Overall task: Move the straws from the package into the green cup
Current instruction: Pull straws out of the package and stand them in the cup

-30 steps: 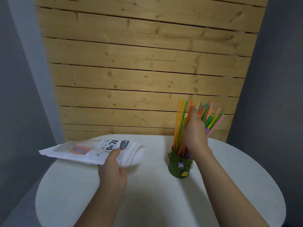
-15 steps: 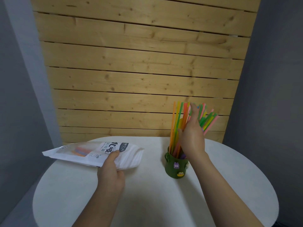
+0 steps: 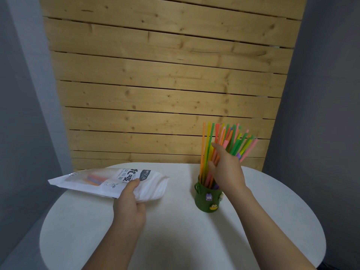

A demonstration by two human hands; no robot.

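Observation:
A dark green cup (image 3: 208, 201) with small animal charms stands on the round white table (image 3: 175, 240), right of centre. Several coloured straws (image 3: 233, 141) stand in it, fanning up and to the right. My right hand (image 3: 227, 168) is against the straws just above the cup's rim, fingers spread and lying along them, not closed around any. My left hand (image 3: 129, 203) grips the near edge of the white straw package (image 3: 109, 181), which lies flat on the table at the left. A few orange and purple straws show through its clear window.
A wooden slat wall (image 3: 165, 84) rises right behind the table's far edge. Grey walls stand on both sides. The package's left end overhangs the table's left rim.
My right hand has opened and slid down the bundle toward the cup's rim; the straws now fan out loosely. The left hand and package have stayed put.

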